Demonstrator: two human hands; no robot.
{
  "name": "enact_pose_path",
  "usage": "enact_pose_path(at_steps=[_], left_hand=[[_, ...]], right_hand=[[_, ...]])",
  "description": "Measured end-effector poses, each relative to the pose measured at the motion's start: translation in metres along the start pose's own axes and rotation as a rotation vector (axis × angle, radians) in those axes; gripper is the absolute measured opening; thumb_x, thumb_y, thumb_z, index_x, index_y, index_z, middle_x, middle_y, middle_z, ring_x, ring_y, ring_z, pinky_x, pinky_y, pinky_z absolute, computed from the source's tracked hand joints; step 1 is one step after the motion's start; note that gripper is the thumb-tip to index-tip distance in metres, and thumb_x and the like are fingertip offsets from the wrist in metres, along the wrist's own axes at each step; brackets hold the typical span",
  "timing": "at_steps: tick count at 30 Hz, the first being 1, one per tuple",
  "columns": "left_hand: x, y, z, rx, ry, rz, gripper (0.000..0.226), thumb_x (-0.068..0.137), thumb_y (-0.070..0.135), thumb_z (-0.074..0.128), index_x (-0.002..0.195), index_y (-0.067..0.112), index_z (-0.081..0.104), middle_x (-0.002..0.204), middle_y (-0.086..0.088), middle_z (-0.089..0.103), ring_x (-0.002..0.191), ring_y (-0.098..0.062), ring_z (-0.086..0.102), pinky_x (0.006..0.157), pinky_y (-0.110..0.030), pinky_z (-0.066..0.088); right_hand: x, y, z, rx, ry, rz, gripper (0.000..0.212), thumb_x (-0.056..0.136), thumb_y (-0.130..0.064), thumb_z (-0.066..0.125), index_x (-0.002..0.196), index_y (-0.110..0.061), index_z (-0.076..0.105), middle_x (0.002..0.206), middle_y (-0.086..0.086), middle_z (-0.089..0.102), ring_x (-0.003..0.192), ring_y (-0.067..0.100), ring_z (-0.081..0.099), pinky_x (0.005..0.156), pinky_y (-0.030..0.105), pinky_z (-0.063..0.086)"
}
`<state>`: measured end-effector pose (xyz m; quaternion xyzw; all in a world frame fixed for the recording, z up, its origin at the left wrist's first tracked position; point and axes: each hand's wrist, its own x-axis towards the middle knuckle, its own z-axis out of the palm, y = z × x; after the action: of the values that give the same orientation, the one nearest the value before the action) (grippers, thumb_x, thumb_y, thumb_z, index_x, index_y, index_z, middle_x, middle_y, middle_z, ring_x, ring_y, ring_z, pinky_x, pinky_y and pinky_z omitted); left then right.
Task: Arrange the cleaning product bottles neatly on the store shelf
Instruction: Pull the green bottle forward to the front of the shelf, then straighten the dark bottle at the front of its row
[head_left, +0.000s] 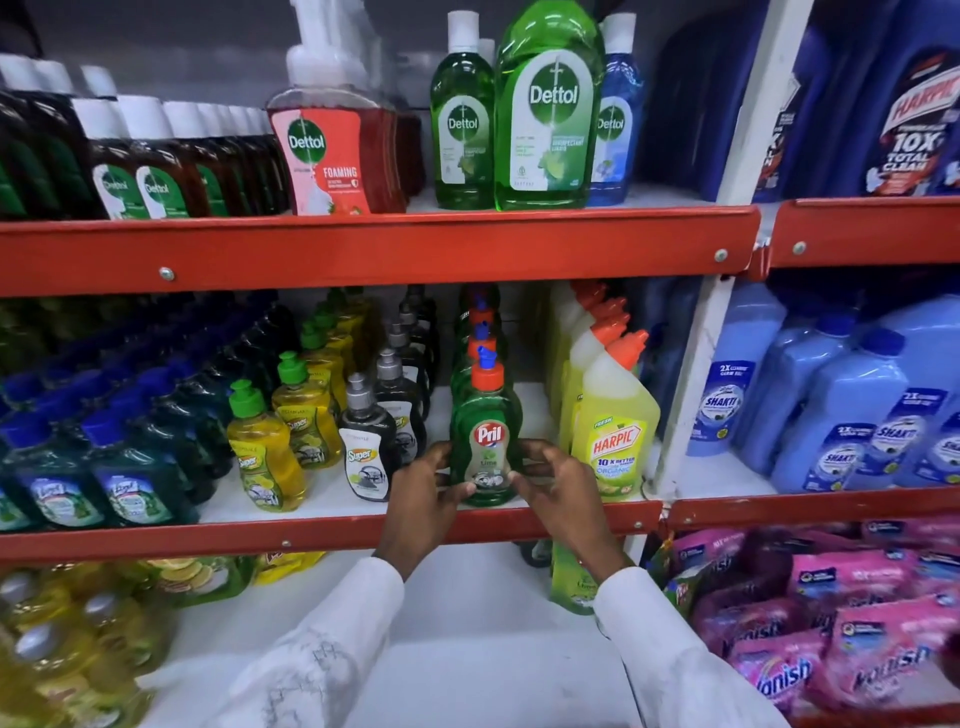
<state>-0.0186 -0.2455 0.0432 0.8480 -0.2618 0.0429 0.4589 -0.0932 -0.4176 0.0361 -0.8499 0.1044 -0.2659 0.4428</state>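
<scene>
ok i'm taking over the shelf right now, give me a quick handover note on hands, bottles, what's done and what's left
Left hand and right hand both grip the front green Pril bottle by its lower sides. It stands upright at the front edge of the middle shelf, label facing out, heading its row.
Done: the yellow Harpic bottles to its right and the black Super bottles and yellow Super bottles to its left stand in rows.
Left: square the Pril bottle with its row and let go; the rows to its left look uneven at the front.
</scene>
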Motion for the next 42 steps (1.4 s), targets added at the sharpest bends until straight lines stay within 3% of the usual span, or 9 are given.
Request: enact_pose_path(at_steps=[6, 10, 13, 17, 22, 26, 30, 35, 42], left_hand=[[-0.001, -0.002, 0.002, 0.003, 0.017, 0.014, 0.052, 0.082, 0.008, 0.077, 0.130, 0.012, 0.058, 0.120, -0.006, 0.073, 0.095, -0.011, 0.066, 0.082, -0.012, 0.048], [-0.004, 0.000, -0.002, -0.056, 0.018, 0.028, 0.051, 0.082, 0.004, 0.076, 0.130, 0.012, 0.059, 0.117, -0.004, 0.072, 0.095, -0.011, 0.066, 0.073, 0.007, 0.041], [-0.021, -0.004, -0.012, -0.135, 0.067, 0.031, 0.045, 0.083, 0.011, 0.076, 0.126, 0.017, 0.064, 0.113, 0.006, 0.070, 0.100, -0.006, 0.067, 0.084, -0.003, 0.049], [-0.054, -0.027, -0.038, 0.003, 0.434, 0.178, 0.019, 0.086, 0.021, 0.068, 0.102, 0.030, 0.069, 0.100, 0.016, 0.070, 0.093, 0.004, 0.065, 0.087, -0.008, 0.048], [-0.040, -0.048, -0.076, 0.031, 0.473, 0.059, 0.039, 0.086, 0.007, 0.065, 0.124, 0.014, 0.062, 0.119, -0.008, 0.069, 0.107, -0.024, 0.065, 0.097, -0.038, 0.053], [-0.023, -0.060, -0.087, 0.160, 0.255, 0.031, 0.030, 0.090, 0.007, 0.060, 0.120, 0.005, 0.062, 0.113, -0.017, 0.072, 0.101, -0.035, 0.067, 0.084, -0.031, 0.051], [-0.013, -0.064, -0.092, 0.085, 0.134, 0.009, 0.030, 0.091, 0.005, 0.059, 0.120, 0.009, 0.065, 0.116, -0.010, 0.074, 0.103, -0.028, 0.070, 0.091, -0.038, 0.056], [-0.013, -0.067, -0.088, -0.003, 0.179, 0.057, 0.028, 0.084, 0.011, 0.074, 0.110, 0.017, 0.072, 0.107, -0.002, 0.078, 0.095, -0.014, 0.072, 0.084, -0.021, 0.052], [-0.013, -0.067, -0.085, -0.044, 0.174, 0.077, 0.032, 0.081, 0.016, 0.078, 0.112, 0.019, 0.072, 0.108, 0.001, 0.078, 0.092, -0.006, 0.071, 0.087, -0.033, 0.060]], right_hand=[[0.000, 0.001, 0.001, 0.002, 0.001, 0.014, 0.040, 0.084, -0.024, 0.076, 0.123, -0.019, 0.066, 0.114, -0.007, 0.074, 0.098, 0.005, 0.069, 0.073, -0.002, 0.044], [-0.002, -0.002, 0.004, 0.056, 0.021, 0.044, 0.045, 0.081, -0.023, 0.080, 0.124, -0.018, 0.066, 0.113, -0.006, 0.074, 0.099, 0.006, 0.071, 0.080, 0.012, 0.056], [-0.018, -0.010, 0.009, 0.261, 0.276, 0.085, 0.039, 0.080, -0.026, 0.081, 0.117, -0.021, 0.068, 0.106, -0.009, 0.075, 0.091, 0.003, 0.072, 0.077, 0.018, 0.060], [-0.044, -0.031, 0.031, 0.431, 0.546, -0.092, 0.021, 0.084, -0.018, 0.076, 0.100, -0.029, 0.070, 0.092, -0.010, 0.076, 0.084, 0.010, 0.073, 0.075, 0.018, 0.058], [-0.041, -0.062, 0.087, 0.175, 0.224, -0.143, 0.024, 0.084, -0.014, 0.072, 0.105, -0.028, 0.071, 0.095, -0.008, 0.076, 0.085, 0.009, 0.073, 0.081, 0.034, 0.061], [-0.020, -0.075, 0.111, -0.031, -0.003, -0.074, 0.039, 0.090, -0.018, 0.067, 0.128, -0.010, 0.063, 0.119, 0.008, 0.073, 0.108, 0.023, 0.069, 0.095, 0.041, 0.055], [-0.007, -0.082, 0.113, -0.114, -0.085, -0.054, 0.040, 0.091, -0.017, 0.067, 0.129, -0.010, 0.064, 0.118, 0.009, 0.074, 0.106, 0.022, 0.072, 0.094, 0.035, 0.056], [-0.009, -0.079, 0.108, -0.035, -0.057, -0.050, 0.035, 0.090, -0.003, 0.064, 0.124, -0.009, 0.067, 0.116, 0.007, 0.075, 0.100, 0.015, 0.072, 0.090, 0.020, 0.053], [-0.013, -0.078, 0.109, -0.045, -0.022, -0.030, 0.036, 0.094, -0.002, 0.055, 0.128, -0.009, 0.064, 0.120, 0.009, 0.073, 0.107, 0.024, 0.070, 0.100, 0.036, 0.054]])
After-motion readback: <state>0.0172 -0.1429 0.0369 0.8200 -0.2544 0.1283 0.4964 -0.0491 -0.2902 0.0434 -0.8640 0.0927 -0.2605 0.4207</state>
